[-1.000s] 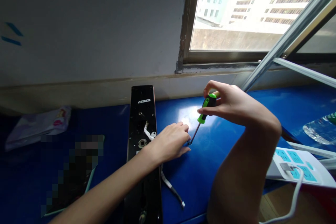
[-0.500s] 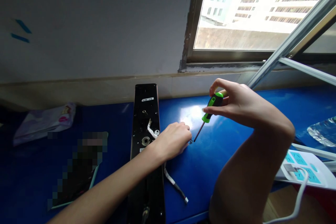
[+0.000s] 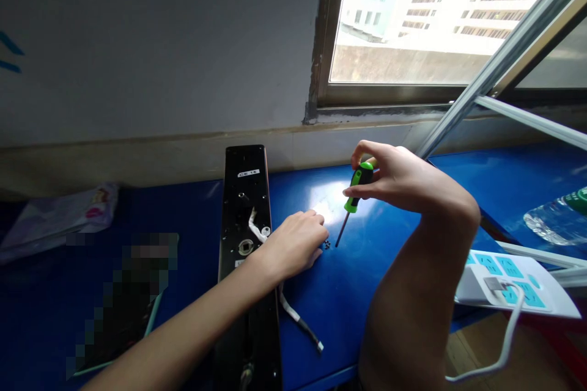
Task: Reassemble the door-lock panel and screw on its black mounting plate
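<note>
My right hand (image 3: pixel 389 176) grips a green and black screwdriver (image 3: pixel 359 183) by its handle, the shaft slanting down with its tip just above or on the blue tabletop. Beside the tip lies a cluster of tiny dark screws (image 3: pixel 327 245). My left hand (image 3: pixel 300 238) rests at those screws with curled fingers; whatever is between the fingertips is hidden. Under my left forearm lies a long black panel (image 3: pixel 246 192), apparently the back of a door lock, with a label and a square hole. From it a white-wrapped cable (image 3: pixel 293 314) runs onto the table.
To the left lie a partly blurred flat device (image 3: pixel 132 293) and a plastic packet (image 3: pixel 73 214). On the right are a white power strip (image 3: pixel 518 284) with a plugged-in cord, a clear bottle (image 3: pixel 554 220) and a metal frame (image 3: pixel 486 67). A window is behind.
The view has shifted a little to the right, so everything appears further left. Both hands keep nearly the same pose; more of the small screws shows beside my left fingers.
</note>
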`<action>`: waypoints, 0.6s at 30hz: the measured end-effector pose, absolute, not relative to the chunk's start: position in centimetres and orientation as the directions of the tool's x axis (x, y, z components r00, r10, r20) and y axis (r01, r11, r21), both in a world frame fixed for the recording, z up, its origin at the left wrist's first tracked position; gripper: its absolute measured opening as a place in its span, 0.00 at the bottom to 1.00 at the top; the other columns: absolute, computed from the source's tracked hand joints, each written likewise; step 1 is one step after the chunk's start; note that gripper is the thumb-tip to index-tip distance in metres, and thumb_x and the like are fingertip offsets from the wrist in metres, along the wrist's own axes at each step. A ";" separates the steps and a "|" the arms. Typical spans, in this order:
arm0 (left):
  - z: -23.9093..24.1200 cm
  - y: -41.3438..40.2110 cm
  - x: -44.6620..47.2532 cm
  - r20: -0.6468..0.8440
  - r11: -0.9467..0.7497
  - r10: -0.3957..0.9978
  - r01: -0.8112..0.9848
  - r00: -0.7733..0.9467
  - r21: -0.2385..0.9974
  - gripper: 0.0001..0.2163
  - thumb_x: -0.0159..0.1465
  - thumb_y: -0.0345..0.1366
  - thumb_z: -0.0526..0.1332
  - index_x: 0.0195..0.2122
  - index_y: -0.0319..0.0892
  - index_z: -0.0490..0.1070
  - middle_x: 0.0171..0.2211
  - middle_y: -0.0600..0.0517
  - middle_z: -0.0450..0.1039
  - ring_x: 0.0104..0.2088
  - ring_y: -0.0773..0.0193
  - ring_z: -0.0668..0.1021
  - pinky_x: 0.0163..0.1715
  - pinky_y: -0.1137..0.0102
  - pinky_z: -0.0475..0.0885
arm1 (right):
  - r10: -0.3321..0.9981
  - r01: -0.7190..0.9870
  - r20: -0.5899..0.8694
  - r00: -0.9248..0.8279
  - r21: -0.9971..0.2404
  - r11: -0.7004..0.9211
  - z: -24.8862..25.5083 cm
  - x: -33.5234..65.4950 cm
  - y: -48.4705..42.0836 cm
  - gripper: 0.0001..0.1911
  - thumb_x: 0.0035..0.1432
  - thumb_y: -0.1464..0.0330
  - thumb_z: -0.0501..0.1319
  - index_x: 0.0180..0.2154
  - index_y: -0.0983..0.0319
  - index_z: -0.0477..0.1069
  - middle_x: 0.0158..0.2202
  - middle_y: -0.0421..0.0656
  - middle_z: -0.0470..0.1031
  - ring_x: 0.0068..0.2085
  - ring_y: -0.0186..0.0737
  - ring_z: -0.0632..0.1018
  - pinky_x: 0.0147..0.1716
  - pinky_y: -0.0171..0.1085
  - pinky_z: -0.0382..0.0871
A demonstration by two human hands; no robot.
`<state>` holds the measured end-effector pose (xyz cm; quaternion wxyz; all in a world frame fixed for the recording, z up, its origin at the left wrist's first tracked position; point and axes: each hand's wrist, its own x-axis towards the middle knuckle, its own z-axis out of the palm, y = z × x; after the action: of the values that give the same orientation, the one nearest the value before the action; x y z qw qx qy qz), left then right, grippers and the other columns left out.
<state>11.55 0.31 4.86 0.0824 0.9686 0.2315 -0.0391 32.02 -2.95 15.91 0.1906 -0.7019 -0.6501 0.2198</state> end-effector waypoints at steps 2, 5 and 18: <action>4.9 0.2 11.5 -0.117 -0.880 0.440 0.453 0.890 0.143 0.03 0.67 0.33 0.70 0.41 0.42 0.83 0.44 0.46 0.80 0.47 0.50 0.80 0.43 0.61 0.74 | 0.996 0.826 -0.061 0.059 -0.558 -0.083 15.9 32.1 -2.9 0.18 0.53 0.64 0.75 0.38 0.55 0.67 0.31 0.37 0.80 0.34 0.45 0.83 0.29 0.37 0.72; 5.1 0.1 11.5 -0.120 -0.884 0.431 0.445 0.894 0.145 0.06 0.68 0.34 0.70 0.45 0.43 0.83 0.47 0.45 0.79 0.49 0.50 0.79 0.44 0.61 0.74 | 0.996 0.833 -0.061 0.063 -0.546 -0.086 15.9 32.1 -2.8 0.18 0.53 0.64 0.75 0.38 0.55 0.67 0.31 0.37 0.79 0.34 0.45 0.83 0.29 0.37 0.72; 5.0 0.0 11.6 -0.099 -0.892 0.424 0.434 0.900 0.126 0.05 0.67 0.34 0.71 0.44 0.44 0.85 0.45 0.45 0.77 0.48 0.49 0.78 0.41 0.60 0.72 | 0.997 0.850 -0.054 0.052 -0.522 -0.073 15.8 31.7 -2.5 0.17 0.52 0.65 0.75 0.38 0.55 0.68 0.31 0.37 0.79 0.33 0.43 0.82 0.28 0.35 0.71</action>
<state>11.61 -0.03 5.05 0.0725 0.9721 0.2206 -0.0347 31.71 -2.49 15.84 0.1789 -0.7029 -0.6569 0.2059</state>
